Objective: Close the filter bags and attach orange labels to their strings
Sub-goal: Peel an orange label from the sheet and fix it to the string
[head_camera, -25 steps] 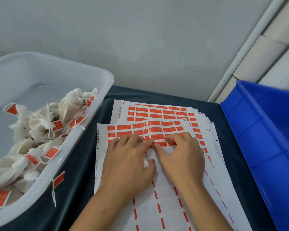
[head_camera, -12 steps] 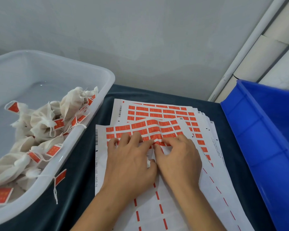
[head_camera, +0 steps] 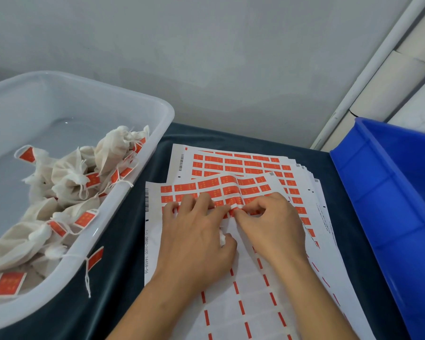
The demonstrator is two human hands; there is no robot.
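Both hands at frame centre on the top label sheet (head_camera: pixel 231 190): left hand (head_camera: pixel 196 239) presses it flat with a small white bit under the thumb, right hand (head_camera: pixel 268 227) pinches an orange label (head_camera: pixel 241 211). Sheet is buckling; I expect a torn or creased label. Labelled filter bags (head_camera: pixel 66 182) sit in the white tub (head_camera: pixel 133 192), left.

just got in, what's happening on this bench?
A person is working an orange label off the top label sheet. The left hand presses the sheet flat with a bit of white material tucked under it; the right hand pinches at a label, buckling the sheet. Tagged filter bags already sit in the white tub. A blue bin stands on the right.
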